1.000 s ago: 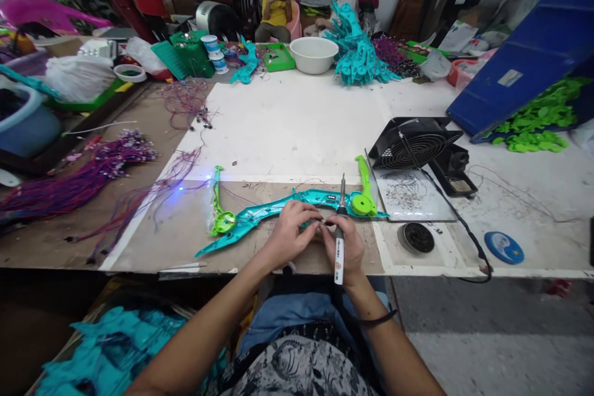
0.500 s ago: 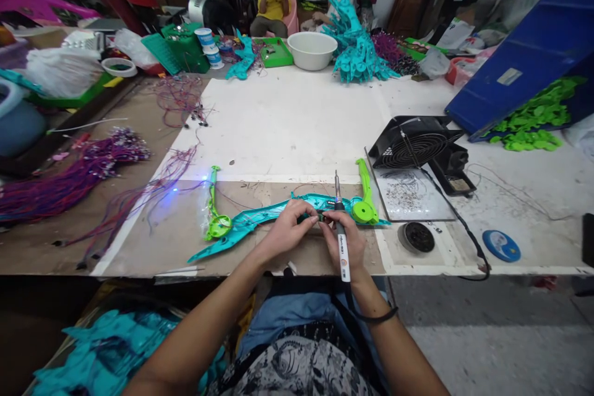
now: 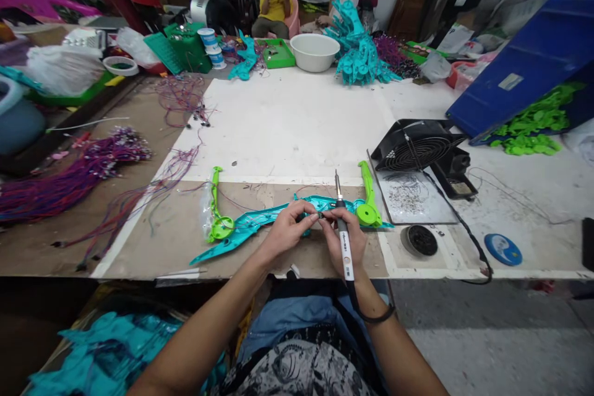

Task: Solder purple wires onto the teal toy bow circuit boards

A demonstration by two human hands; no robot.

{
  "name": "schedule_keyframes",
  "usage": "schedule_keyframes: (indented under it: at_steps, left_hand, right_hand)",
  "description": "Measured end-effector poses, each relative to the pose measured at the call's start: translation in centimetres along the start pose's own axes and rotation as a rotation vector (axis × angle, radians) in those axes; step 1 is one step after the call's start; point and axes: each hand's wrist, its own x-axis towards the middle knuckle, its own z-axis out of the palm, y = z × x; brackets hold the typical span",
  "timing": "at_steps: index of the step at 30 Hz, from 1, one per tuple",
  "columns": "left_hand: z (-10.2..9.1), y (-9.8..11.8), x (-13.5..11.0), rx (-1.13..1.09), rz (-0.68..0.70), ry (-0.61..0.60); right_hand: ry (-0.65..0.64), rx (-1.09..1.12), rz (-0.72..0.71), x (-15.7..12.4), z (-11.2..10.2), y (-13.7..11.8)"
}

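Note:
A teal plastic toy bow (image 3: 253,223) with lime-green end pieces (image 3: 369,210) lies along the table's near edge, thin red and purple wires running over it. My left hand (image 3: 288,229) rests on its middle with the fingers pinched on a small dark part I cannot make out. My right hand (image 3: 346,241) meets it fingertip to fingertip and also grips a white-handled soldering iron (image 3: 344,241), its tip pointing up and away from the bow.
A black fan (image 3: 413,145) and a metal plate (image 3: 408,198) sit right of the bow, with a round tin (image 3: 419,239) and a black cord (image 3: 464,229). Purple wire bundles (image 3: 69,179) lie left. Farther back stand a white bowl (image 3: 314,51) and teal parts (image 3: 359,55); people sit behind.
Both hands stay pinched together at the bow's middle; the soldering iron has shifted slightly right and its handle has slid lower. The blue light on the left wires has gone out.

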Motion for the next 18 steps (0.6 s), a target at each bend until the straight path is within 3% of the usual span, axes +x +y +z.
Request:
schedule_keyframes:
  at_steps: [9,18]
  left_hand:
    - [-0.1,0.3,-0.1,0.063,0.051,0.005]
    - [-0.3,0.4,-0.2,0.107,0.053,-0.037]
  right_hand:
    - [0.064,0.018,0.062,-0.7,0.6,-0.4]
    - [0.041,0.089,0.035,-1.1,0.7,-0.2]
